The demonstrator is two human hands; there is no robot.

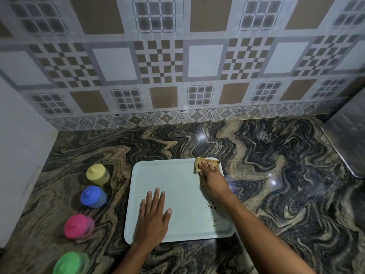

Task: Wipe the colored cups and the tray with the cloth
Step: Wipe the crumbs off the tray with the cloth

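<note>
My right hand (212, 176) presses the cloth (206, 161) with flat fingers into the tray's (177, 178) far right corner. My left hand (153, 214) lies spread near its near edge. Crumbs (212, 204) dot the right side. Cups (92, 196) stand left on the bench (276, 175); the green cup (70, 263) is cut off.

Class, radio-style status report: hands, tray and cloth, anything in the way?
Left hand flat on tray. Right hand pressing cloth at tray's far right corner. Crumbs on tray near right edge.
</note>
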